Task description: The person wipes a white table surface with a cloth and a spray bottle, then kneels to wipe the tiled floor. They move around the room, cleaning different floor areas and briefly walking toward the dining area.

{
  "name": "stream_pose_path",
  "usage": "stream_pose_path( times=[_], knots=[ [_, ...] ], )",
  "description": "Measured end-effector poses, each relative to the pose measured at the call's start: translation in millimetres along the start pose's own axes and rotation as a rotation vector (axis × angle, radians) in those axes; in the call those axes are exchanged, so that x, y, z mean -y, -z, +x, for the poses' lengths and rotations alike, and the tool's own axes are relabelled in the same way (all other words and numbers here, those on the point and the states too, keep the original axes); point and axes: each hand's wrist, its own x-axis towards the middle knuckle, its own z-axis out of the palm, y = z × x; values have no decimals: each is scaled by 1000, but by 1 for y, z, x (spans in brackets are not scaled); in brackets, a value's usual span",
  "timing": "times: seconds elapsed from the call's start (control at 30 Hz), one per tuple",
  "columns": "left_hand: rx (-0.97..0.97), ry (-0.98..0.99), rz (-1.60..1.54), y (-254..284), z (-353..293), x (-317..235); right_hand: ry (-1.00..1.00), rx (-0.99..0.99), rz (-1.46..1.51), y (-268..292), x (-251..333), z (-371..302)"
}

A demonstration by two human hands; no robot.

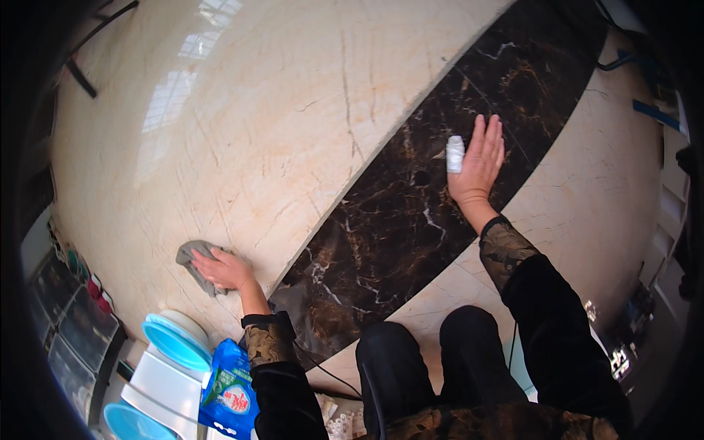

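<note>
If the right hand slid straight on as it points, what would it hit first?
No object shows: ahead of the right hand, the dark stone strip looks free toward the upper edge, though depth is unclear.

At the frame's lower left, the left hand (222, 270) lies on a grey cloth (186, 258) on the beige marbled surface (257, 147), near blue basins (174, 343), while right of centre the right hand (479, 165), its thumb in white wrapping (455, 154), rests on a dark marbled strip (400, 202).
</note>
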Motion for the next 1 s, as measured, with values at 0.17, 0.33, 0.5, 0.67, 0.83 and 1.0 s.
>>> stream_pose_path(
  times=[0.17, 0.33, 0.5, 0.67, 0.83, 1.0],
  knots=[
    [125, -420, -43, -8, -42, -147, -22, 54, 56, 8, 2, 3],
    [313, -813, -335, 7, -96, -281, -55, 105, 115, 13, 3, 5],
    [479, -1101, -549, 8, -110, -362, -90, 123, 196, 16, 3, 5],
    [622, -1284, -642, 4, -101, -426, -99, 158, 211, 18, 2, 5],
    [548, -1478, -496, 8, -105, -456, -88, 127, 196, 18, 1, 7],
    [536, -1405, -512, 15, -112, -451, -85, 164, 176, 18, 1, 5]
  ],
)
